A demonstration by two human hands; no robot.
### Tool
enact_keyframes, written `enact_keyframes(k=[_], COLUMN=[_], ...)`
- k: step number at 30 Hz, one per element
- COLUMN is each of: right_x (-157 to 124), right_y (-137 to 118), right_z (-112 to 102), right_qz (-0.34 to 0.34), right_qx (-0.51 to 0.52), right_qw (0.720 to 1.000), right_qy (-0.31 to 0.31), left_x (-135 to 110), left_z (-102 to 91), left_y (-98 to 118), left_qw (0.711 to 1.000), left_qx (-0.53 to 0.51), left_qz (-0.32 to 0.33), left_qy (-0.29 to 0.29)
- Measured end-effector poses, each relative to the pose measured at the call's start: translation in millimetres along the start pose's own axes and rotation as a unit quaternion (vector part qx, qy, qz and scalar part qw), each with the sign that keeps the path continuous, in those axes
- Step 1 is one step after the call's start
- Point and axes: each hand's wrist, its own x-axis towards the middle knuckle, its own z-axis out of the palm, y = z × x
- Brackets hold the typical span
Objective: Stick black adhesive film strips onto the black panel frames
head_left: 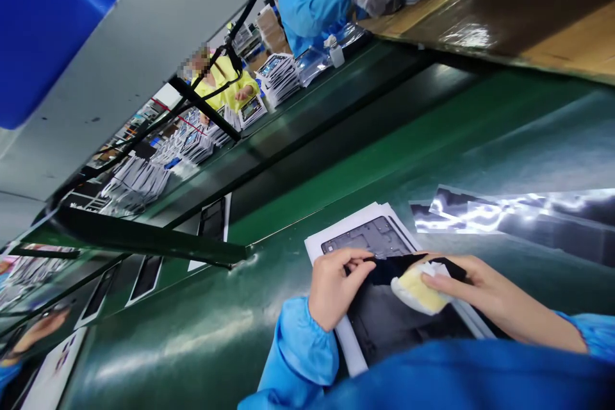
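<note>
My left hand (336,285) is closed in a pinch on the edge of a thin black sheet (391,269). In my right hand (475,285) is a soft yellow-and-white wiping pad (423,291), pressed under the thumb; the fingers behind it also seem to grip the sheet's other end. The sheet is held over a dark, flat device casing (368,237) with moulded recesses. Beneath the casing lies a white card or board stack (319,243). My sleeve and blue clothing hide its near end.
Shiny film sheets (514,214) lie right on the green bench (192,333). A green metal bar (154,240) crosses at left beside more dark panels (147,278). Beyond the conveyor (317,166), co-workers sit near stacked panels (278,77). Another person's hand (45,327) is far left.
</note>
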Motion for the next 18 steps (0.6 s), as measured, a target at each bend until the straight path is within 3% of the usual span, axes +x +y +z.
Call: enact_keyframes(k=[3, 6, 8, 13, 18], right_x=[7, 19, 27, 44, 55], right_y=[-6, -17, -25, -29, -16], right_z=[-2, -6, -7, -2, 9], right_qz=[-0.025, -0.022, 0.007, 0.03, -0.056], right_qx=[-0.016, 0.055, 0.121, 0.136, -0.072], right_qw=[0.997, 0.979, 0.965, 0.971, 0.969], right_qy=[0.076, 0.194, 0.231, 0.194, 0.228], left_x=[7, 15, 19, 21, 18], left_z=[-3.0, -7.1, -9.6, -8.4, -3.4], left_y=[-8, -20, -29, -42, -45], left_qw=[0.993, 0.991, 0.992, 0.992, 0.993], left_qx=[-0.083, -0.056, -0.017, 0.026, 0.036], left_qz=[-0.085, -0.101, -0.098, -0.11, -0.11], left_qy=[0.0, 0.063, 0.077, 0.05, 0.038])
